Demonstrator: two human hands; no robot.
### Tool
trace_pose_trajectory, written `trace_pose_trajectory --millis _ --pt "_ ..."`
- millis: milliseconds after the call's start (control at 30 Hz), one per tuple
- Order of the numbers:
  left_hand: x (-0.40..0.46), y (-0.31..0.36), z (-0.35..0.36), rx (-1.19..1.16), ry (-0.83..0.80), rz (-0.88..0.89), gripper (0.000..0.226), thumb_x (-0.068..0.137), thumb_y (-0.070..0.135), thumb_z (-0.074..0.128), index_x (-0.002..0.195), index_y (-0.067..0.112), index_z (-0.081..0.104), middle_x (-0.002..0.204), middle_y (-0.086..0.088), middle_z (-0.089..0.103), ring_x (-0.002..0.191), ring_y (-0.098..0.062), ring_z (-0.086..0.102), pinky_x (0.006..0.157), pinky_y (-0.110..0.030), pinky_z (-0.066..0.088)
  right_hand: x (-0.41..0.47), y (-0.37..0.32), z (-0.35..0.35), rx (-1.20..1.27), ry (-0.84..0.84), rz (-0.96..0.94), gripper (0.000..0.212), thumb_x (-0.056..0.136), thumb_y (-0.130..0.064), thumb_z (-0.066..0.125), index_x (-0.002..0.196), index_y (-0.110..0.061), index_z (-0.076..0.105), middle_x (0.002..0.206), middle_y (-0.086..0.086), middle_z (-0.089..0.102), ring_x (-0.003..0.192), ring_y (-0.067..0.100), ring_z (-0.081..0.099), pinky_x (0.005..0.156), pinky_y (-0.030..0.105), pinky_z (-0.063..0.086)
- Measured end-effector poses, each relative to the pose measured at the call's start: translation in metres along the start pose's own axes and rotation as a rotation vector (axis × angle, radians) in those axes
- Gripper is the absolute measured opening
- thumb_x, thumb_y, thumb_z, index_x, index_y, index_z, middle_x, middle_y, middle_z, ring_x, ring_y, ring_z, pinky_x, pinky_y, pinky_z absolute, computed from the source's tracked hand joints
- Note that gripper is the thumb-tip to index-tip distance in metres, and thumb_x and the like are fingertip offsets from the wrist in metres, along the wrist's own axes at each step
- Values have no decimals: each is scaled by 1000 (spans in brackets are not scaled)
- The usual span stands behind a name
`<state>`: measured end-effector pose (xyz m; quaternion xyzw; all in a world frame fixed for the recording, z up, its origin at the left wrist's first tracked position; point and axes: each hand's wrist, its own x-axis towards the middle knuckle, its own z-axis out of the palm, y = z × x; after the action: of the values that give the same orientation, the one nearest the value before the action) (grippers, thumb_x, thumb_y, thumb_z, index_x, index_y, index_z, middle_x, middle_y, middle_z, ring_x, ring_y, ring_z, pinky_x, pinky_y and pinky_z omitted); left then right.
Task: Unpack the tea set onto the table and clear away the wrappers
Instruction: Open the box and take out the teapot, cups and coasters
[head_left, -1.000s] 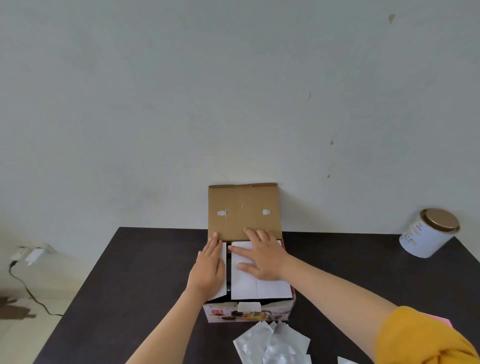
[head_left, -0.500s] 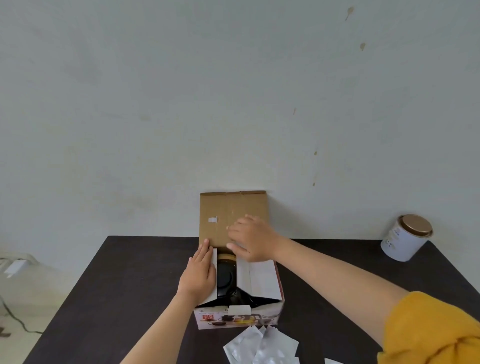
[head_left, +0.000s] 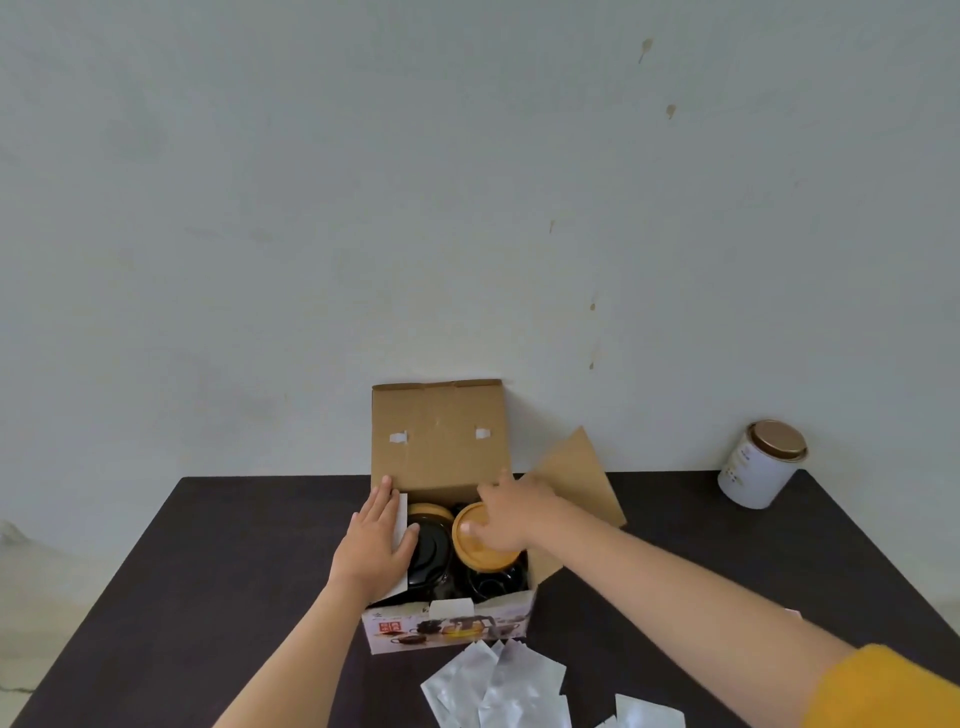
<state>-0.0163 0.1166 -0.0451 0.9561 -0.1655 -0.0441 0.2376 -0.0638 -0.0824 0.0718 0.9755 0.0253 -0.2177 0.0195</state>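
— So which step is this?
— Unpacking: the cardboard box (head_left: 441, 525) sits open on the dark table (head_left: 234, 561). The left hand (head_left: 374, 545) lies flat, fingers spread, pinning a white flap; the right hand (head_left: 511, 514) curls loosely over a round wooden lid (head_left: 480, 543), firm grip unclear.
— Next?
— Probably lift it straight up. Glossy black crockery (head_left: 431, 553) sits beside it; crinkly silver wrappers (head_left: 498, 686) wait nearby.

— What is that round thing far off on the right?
— A white tin (head_left: 757, 467). It has a brown lid (head_left: 779, 439), and it leans a bit by the wall (head_left: 467, 182).
— Is the wall clean?
— No. It is pale, with a few small brown spots (head_left: 670, 110).
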Motion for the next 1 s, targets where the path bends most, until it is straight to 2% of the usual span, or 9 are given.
trace_pose_trajectory --millis 67,167,233,367,567,700,767,833,1000 --pt "-1 1 -1 16 1 -3 68 98 49 33 152 13 11 159 5 -9 146 -10 -6 118 -34 5 9 -5 29 156 -12 44 81 92 -62 36 153 -21 4 159 18 -5 145 43 0 115 55 16" --pt "-2 3 -2 32 -1 -1 66 99 45 33 152 13 10 159 4 -9 146 -10 -6 117 -33 3 17 -11 61 384 102 53 90 89 -61 46 152 -22 -5 158 15 -17 145 35 -15 117 53 5" --pt "-3 3 -2 37 1 7 64 100 43 32 152 13 11 159 4 -8 146 -11 -6 117 -33 3 19 -8 79 460 208 48 92 88 -62 47 153 -21 -4 159 12 -16 146 30 -15 118 50 3" --pt "-3 3 -2 49 -6 14 61 100 41 30 152 13 11 160 4 -8 146 -10 -7 118 -34 3 20 -1 102 397 411 56 90 87 -69 34 153 -17 2 161 7 -5 148 21 -7 120 44 6" --pt "-3 8 -7 148 -55 26 58 101 36 25 152 14 7 159 1 -10 147 -15 -8 118 -40 2 21 -2 105 422 445 42 91 86 -71 34 153 -17 4 162 4 1 148 19 -6 120 42 3" --pt "2 19 -21 361 -113 165 60 99 26 25 152 17 -2 151 9 -21 147 -15 -11 117 -40 -5 21 0 106 393 466 47 91 85 -73 32 153 -16 9 161 4 10 149 19 -1 121 42 7" --pt "3 28 -29 384 -140 208 64 95 17 31 153 18 2 158 7 -11 147 -12 -8 116 -39 -6 21 0 106 387 469 46 91 85 -73 31 153 -15 11 161 4 12 149 19 0 121 42 9" --pt "3 36 -40 386 -170 208 65 91 11 35 152 18 12 160 2 10 147 -11 1 117 -40 -6 21 0 107 378 476 47 91 85 -73 31 152 -15 12 160 4 13 148 20 1 121 42 9" --pt "-3 37 -68 426 -125 163 63 86 11 44 146 20 27 150 -3 37 144 -19 22 118 -42 0 18 0 105 372 485 33 89 86 -72 32 152 -15 14 160 4 15 148 21 4 120 42 10"
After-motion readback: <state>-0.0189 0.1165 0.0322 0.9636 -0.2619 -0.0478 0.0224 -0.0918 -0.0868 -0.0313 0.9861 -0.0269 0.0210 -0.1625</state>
